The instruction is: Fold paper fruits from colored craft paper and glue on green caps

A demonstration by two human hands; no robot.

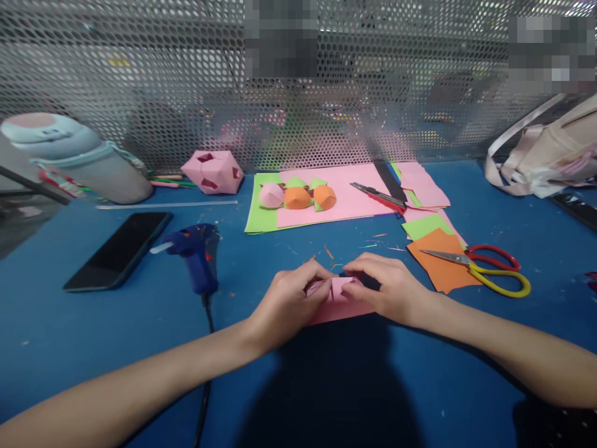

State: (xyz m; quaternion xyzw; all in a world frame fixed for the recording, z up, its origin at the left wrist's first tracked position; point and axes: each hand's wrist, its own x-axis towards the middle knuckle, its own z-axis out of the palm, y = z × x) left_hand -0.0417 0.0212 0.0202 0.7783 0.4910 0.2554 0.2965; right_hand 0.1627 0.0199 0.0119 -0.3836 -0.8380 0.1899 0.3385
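A piece of pink paper lies between my hands near the middle of the blue table, with a slit or fold line at its upper edge. My left hand pinches its left side between thumb and fingers. On the right side, my right hand grips the same sheet, fingertips curled over the far edge. Part of the paper is hidden under the fingers. Small paper scraps are scattered just beyond the hands.
Left are a blue glue gun, a phone, a bottle and a pink paper ball. Folded paper shapes and a red cutter rest on sheets behind. Scissors lie on orange paper; a bag stands right.
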